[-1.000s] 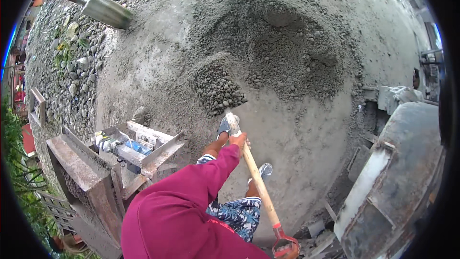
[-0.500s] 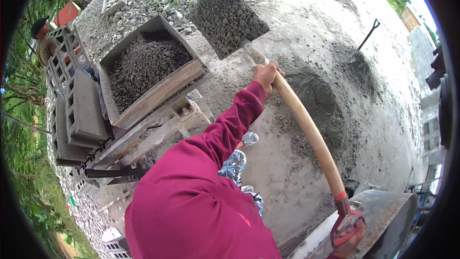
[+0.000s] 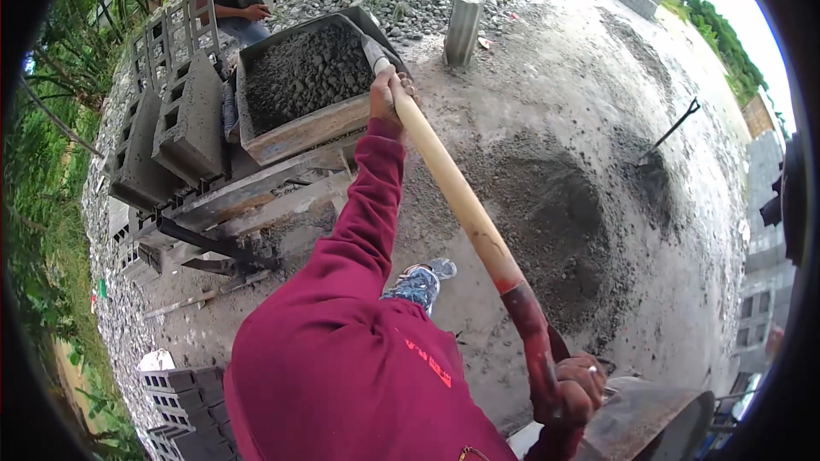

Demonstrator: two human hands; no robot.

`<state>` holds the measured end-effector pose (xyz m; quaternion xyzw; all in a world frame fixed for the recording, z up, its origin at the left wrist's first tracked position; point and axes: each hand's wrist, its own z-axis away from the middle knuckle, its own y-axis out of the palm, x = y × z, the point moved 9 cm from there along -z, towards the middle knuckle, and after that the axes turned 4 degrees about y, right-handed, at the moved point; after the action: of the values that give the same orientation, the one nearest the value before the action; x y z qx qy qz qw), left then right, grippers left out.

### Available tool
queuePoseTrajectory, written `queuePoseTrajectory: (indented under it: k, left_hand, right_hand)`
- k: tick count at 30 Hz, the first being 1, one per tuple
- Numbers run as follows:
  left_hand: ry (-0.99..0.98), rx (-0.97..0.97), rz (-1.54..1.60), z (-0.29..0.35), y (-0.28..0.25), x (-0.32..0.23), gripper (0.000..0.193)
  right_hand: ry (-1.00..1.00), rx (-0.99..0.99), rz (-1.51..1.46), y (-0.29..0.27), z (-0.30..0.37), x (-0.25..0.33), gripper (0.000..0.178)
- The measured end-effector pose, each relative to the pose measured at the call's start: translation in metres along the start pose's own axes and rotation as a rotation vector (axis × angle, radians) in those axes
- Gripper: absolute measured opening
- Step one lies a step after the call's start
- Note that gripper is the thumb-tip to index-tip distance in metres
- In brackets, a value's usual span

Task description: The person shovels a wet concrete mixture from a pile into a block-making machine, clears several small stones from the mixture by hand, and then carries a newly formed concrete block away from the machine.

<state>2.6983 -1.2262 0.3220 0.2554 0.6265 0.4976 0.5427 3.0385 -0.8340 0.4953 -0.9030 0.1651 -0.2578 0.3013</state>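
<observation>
Right hand (image 3: 576, 388): closed round the red end of the shovel handle (image 3: 453, 188), nearest the body — the low rear hold that let the far end be lifted.
Left hand (image 3: 386, 94): wrapped high on the pale shaft, arm in a maroon sleeve stretched out, close to the blade for control.
Shovel blade (image 3: 372, 47): at the right rim of the box (image 3: 299, 132), mostly hidden — tipped over the grey mix (image 3: 303, 68) filling it.
Box: sat raised on a metal frame (image 3: 213, 230), at a height a shovel could reach.
Blocks (image 3: 171, 128): stacked just left of the box.
Mix pile (image 3: 555, 222): on the ground to the right, well apart.
Another person (image 3: 231, 4): beyond the box, holding a block.
</observation>
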Motion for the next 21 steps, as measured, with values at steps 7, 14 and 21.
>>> queuePoseTrajectory:
  k: [7, 14, 21]
  left_hand:
    - [0.03, 0.237, -0.287, 0.034, 0.041, 0.065, 0.022]
    - [-0.449, 0.582, -0.3, 0.087, 0.134, 0.287, 0.017]
    - [-1.252, 0.121, -1.05, 0.342, -0.221, 0.573, 0.016]
  right_hand:
    - [0.842, -0.344, -0.182, 0.1, 0.227, -0.104, 0.036]
    - [1.591, -0.869, -0.675, 0.096, 0.373, -0.078, 0.025]
    - [2.051, -1.924, -0.228, 0.174, 0.513, 0.154, 0.015]
